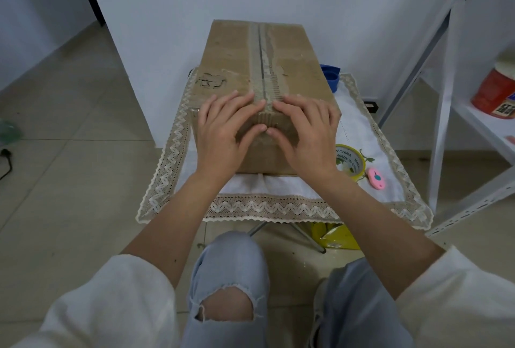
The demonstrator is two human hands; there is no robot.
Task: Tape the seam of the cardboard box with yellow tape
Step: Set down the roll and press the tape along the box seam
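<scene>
A brown cardboard box (237, 66) lies lengthwise on a small table, its top seam (262, 55) running away from me as a dark open slit. My left hand (225, 127) and my right hand (303, 130) rest flat over the box's near top edge, one on each side of the seam, fingers spread and thumbs nearly touching on the front face. Neither hand holds anything. The yellow tape roll (348, 162) lies on the cloth to the right of the box, partly behind my right wrist.
A lace-trimmed white cloth (278, 205) covers the table. A pink box cutter (376, 179) lies by the tape roll, a blue object (331, 74) behind the box. White metal shelving (446, 102) holding a red jar (494, 92) stands at right. A yellow bag (334, 236) lies under the table.
</scene>
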